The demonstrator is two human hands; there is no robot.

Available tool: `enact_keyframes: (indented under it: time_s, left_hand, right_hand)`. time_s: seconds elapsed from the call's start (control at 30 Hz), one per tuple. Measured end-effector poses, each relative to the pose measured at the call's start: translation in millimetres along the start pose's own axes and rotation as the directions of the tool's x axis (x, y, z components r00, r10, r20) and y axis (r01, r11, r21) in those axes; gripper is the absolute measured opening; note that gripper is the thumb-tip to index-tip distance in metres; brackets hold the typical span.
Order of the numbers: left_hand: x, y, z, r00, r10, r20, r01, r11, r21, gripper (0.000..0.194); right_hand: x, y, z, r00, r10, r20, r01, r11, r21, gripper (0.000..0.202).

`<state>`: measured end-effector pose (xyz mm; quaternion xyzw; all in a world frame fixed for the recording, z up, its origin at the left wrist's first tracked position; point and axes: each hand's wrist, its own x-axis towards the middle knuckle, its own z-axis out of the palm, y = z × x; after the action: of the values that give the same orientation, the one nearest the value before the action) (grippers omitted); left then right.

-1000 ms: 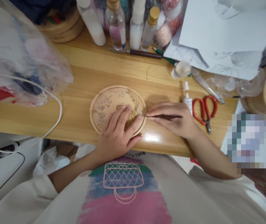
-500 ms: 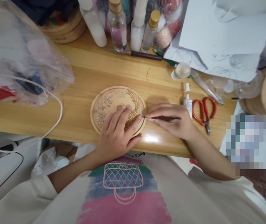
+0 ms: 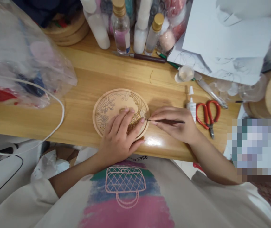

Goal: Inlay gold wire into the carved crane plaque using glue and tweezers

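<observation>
A round wooden plaque [image 3: 112, 104] lies on the table near its front edge. Dark line drawings of waves and clouds cover its face, with gold wire-like scales on the right part. My left hand [image 3: 121, 136] rests flat over the lower middle of it, fingers spread, hiding some of the pattern. In my right hand [image 3: 178, 123] is a pair of thin dark tweezers [image 3: 166, 121], pinched between thumb and fingers. Their fine tip points left and meets the plaque's right side beside my left index fingertip. Whether the tip grips anything is too small to tell.
Right of my right hand are a small white glue bottle [image 3: 191, 109] and red-handled pliers [image 3: 209, 117]. A dark-handled tool [image 3: 147, 58] lies before several bottles [image 3: 121, 31]. White paper sheets [image 3: 228, 38] are at back right, a plastic bag [image 3: 42, 63] and white cable [image 3: 62, 114] at left.
The view has shifted very slightly, moving the table objects a little down in the picture. Both hands keep nearly the same pose on and beside the plaque.
</observation>
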<state>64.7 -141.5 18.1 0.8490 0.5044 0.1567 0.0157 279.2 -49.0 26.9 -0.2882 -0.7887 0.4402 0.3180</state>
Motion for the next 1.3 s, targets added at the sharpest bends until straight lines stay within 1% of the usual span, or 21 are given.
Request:
enact_keyframes:
  time_s: [0.1, 0.23, 0.3, 0.63, 1.1, 1.17, 1.23, 1.3]
  left_hand:
    - [-0.1, -0.2, -0.1, 1.000, -0.002, -0.009, 0.002, 1.000, -0.009, 0.057]
    - [-0.5, 0.1, 0.8, 0.999, -0.037, -0.039, 0.036, 0.999, -0.036, 0.070]
    - [-0.4, 0.4, 1.1, 0.998, -0.041, -0.047, 0.039, 0.999, -0.037, 0.072]
    - [0.8, 0.2, 0.6, 0.998, -0.033, -0.057, 0.032, 0.999, -0.029, 0.066]
    - [2.0, 0.5, -0.4, 0.998, -0.030, -0.055, 0.030, 1.000, -0.005, 0.061]
    - [1.8, 0.4, -0.3, 0.998, -0.032, -0.051, 0.032, 0.999, -0.011, 0.061]
    - [1.3, 0.3, -0.1, 0.998, -0.034, -0.051, 0.033, 0.999, -0.018, 0.060]
    - [0.7, -0.1, 0.2, 0.998, -0.040, -0.055, 0.039, 0.999, -0.025, 0.059]
  right_hand:
    - [0.1, -0.8, 0.8, 1.000, -0.011, -0.008, 0.011, 1.000, -0.002, 0.009]
    - [0.0, -1.7, 1.6, 1.000, -0.007, -0.014, 0.006, 1.000, -0.017, 0.009]
    - [-0.2, -2.3, 2.1, 1.000, -0.009, -0.023, 0.008, 1.000, -0.026, 0.009]
    - [-3.5, -4.3, 5.4, 0.998, -0.021, -0.053, 0.018, 0.998, -0.066, 0.009]
    - [-4.1, -5.0, 3.8, 0.999, -0.032, -0.031, 0.030, 0.997, -0.070, 0.011]
    - [-4.3, -5.7, 2.7, 0.999, -0.028, -0.044, 0.025, 0.997, -0.072, 0.010]
    - [-4.0, -5.9, -0.1, 0.996, -0.024, -0.091, 0.015, 0.996, -0.093, 0.007]
    - [-3.3, -5.2, -4.8, 0.991, -0.029, -0.133, 0.007, 0.987, -0.163, 0.006]
